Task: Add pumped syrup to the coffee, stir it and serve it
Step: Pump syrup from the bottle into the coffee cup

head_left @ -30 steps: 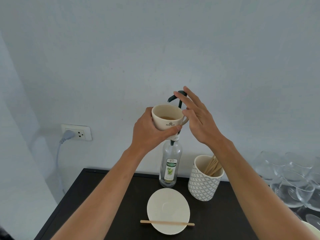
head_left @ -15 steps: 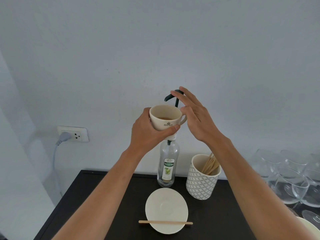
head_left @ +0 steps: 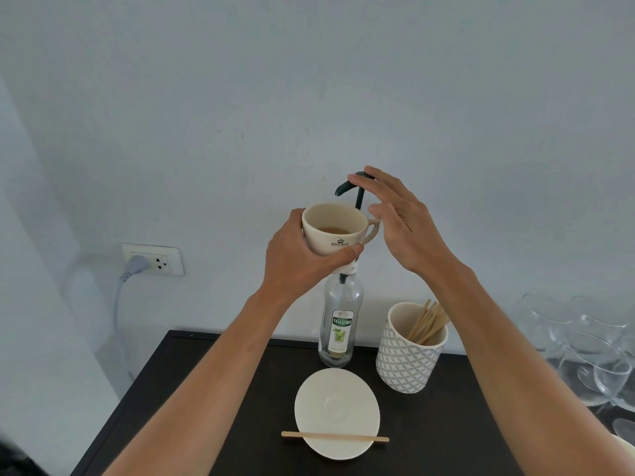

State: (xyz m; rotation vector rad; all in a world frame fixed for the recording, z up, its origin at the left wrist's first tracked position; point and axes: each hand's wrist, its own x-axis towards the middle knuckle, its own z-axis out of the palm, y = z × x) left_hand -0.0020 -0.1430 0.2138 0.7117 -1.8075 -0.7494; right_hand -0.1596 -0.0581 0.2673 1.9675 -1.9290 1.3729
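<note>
The left hand (head_left: 295, 259) is gripping a cream ceramic cup (head_left: 335, 228) from its side, fingers and thumb curled round the smooth, tapered wall, and is holding it raised in the air just under the dark spout of the pump (head_left: 354, 187). A shallow pool of brown coffee (head_left: 335, 230) is showing inside the cup, and the looped handle is pointing toward the right hand (head_left: 409, 228). That hand is resting its straightened fingers on the flat top of the matte black pump head — the fingers are lying extended, not wrapped round it. The pump's thin stem is running down behind the cup into a tall, clear glass syrup bottle (head_left: 340, 324) with a green-and-white label, which is standing upright on the dark, smooth table (head_left: 192, 383) against the pale wall.

In front of the bottle a round, off-white saucer (head_left: 336, 410) is lying flat, with a slim wooden stir stick (head_left: 335, 437) laid across its near edge. Just beside the bottle, to its right, a cylindrical white holder (head_left: 409, 359) with a grey lattice pattern is holding more wooden sticks, leaning. Rounded clear glasses (head_left: 584, 352) are crowding the far right, and a grey plug is sitting in a white wall socket (head_left: 154, 259) at left
</note>
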